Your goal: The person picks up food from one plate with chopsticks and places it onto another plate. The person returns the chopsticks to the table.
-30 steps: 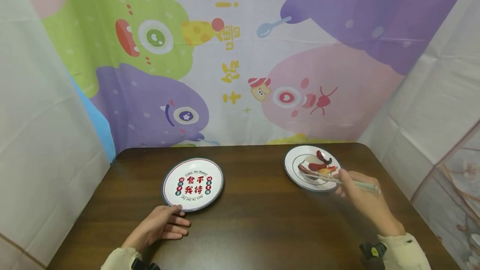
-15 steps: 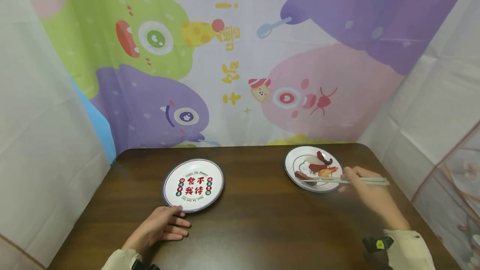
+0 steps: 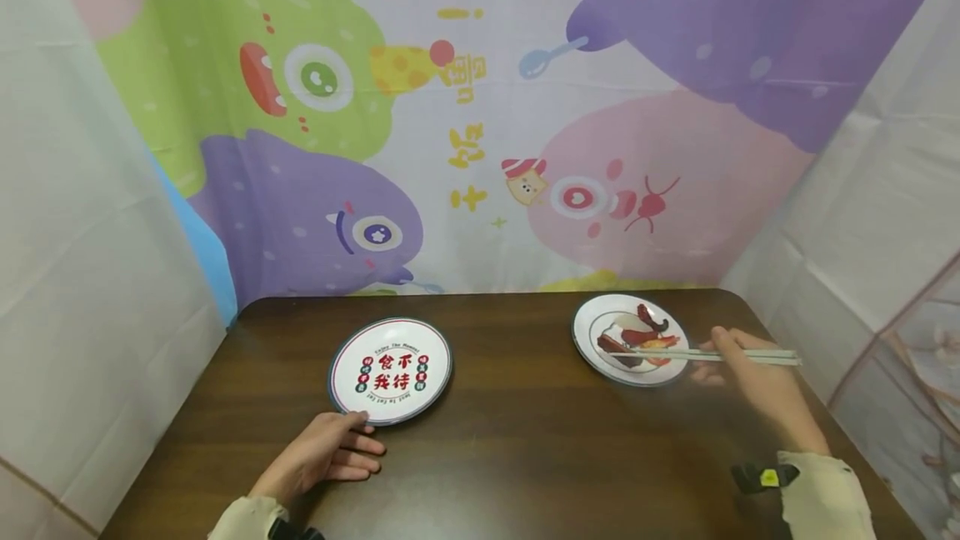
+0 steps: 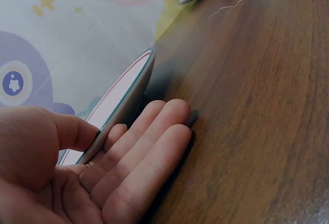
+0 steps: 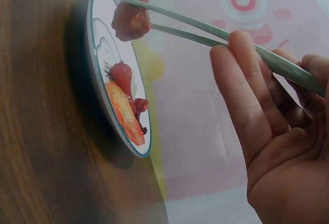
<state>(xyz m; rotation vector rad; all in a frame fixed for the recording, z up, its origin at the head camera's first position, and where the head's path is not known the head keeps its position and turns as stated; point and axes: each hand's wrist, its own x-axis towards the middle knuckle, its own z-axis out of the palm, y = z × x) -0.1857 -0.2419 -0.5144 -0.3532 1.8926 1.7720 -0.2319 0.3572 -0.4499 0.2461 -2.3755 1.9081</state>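
Note:
The right hand grips pale green chopsticks beside the right plate. In the right wrist view, the chopstick tips meet a reddish-brown food piece at the far part of the plate; whether it is lifted I cannot tell. A dark red piece and an orange, shrimp-like piece lie on that plate. At the left, the left hand pinches the near rim of a printed plate, thumb on top in the left wrist view, other fingers extended beside and below it.
Both plates stand on a dark brown wooden table. A cartoon-printed cloth hangs behind the far edge, and pale cloth panels rise at both sides.
The right hand has moved a little right and the chopsticks now lie more level. The brown food piece shifted left, then slightly back. The left hand keeps its hold on the rim.

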